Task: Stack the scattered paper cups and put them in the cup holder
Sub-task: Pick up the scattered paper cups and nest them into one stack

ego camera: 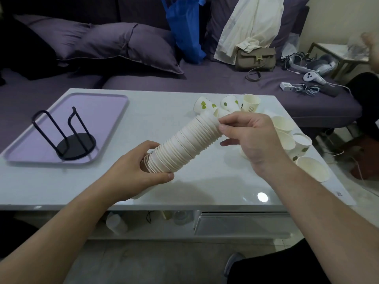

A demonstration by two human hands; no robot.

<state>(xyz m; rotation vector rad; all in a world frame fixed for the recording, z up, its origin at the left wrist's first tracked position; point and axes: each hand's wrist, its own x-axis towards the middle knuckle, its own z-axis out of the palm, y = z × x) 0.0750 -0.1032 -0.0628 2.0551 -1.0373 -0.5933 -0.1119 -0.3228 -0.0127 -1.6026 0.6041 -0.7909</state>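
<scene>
Over the middle of the white table [205, 181], item one: a long stack of nested paper cups [182, 144], held clear of the surface and slanting from lower left up to upper right, rims toward the right. Our left hand [135, 171] wraps the lower, closed end, thumb underneath and fingers curled over the top. Our right hand [246, 136] sits at the open end, its fingertips [223, 128] pinched on the rim of the topmost cup, which looks to be going on or being pressed home. Item two: loose cups [287, 128], some plain, some with green leaf print, lying on their sides or standing at the table's right and far edge, several yet to be gathered. Item three: black wire cup holder [69, 136], empty, upright on a lilac tray [114, 103] at the left, well apart from the stack. To do this step well, we judge: keep the left grip firm so the column does not bend, seat each cup straight along the axis, press lightly so rims do not crumple or jam
</scene>
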